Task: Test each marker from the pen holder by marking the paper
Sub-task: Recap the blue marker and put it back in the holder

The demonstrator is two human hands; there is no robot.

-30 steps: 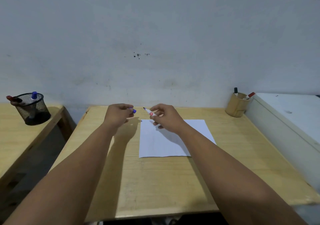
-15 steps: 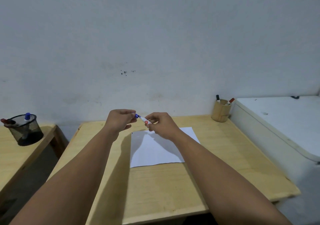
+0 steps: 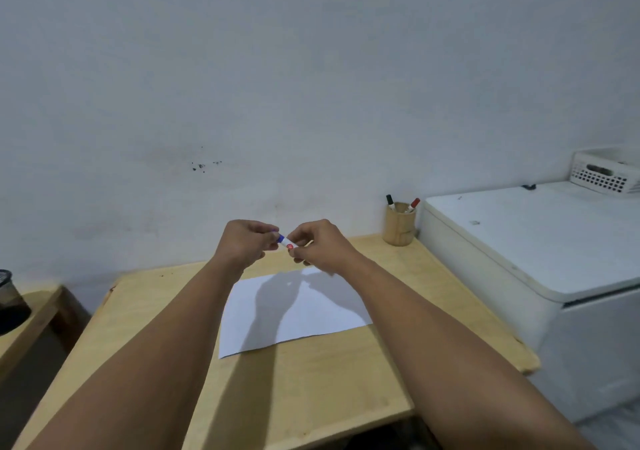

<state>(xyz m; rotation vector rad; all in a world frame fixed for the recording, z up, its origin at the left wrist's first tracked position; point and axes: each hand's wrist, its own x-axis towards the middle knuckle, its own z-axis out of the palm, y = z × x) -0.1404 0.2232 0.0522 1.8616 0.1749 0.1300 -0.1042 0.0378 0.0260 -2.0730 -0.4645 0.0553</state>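
Fingers of your left hand pinched the blue cap while fingers of your right hand pinched the white marker, cap and barrel meeting in the gap between both hands. You held them above the paper on the desk.

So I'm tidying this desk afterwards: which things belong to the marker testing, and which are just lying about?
Job:
- blue-capped marker, held by left hand and right hand
- paper
- wooden pen holder

Lying about:
- white basket
- white cabinet
- black mesh cup
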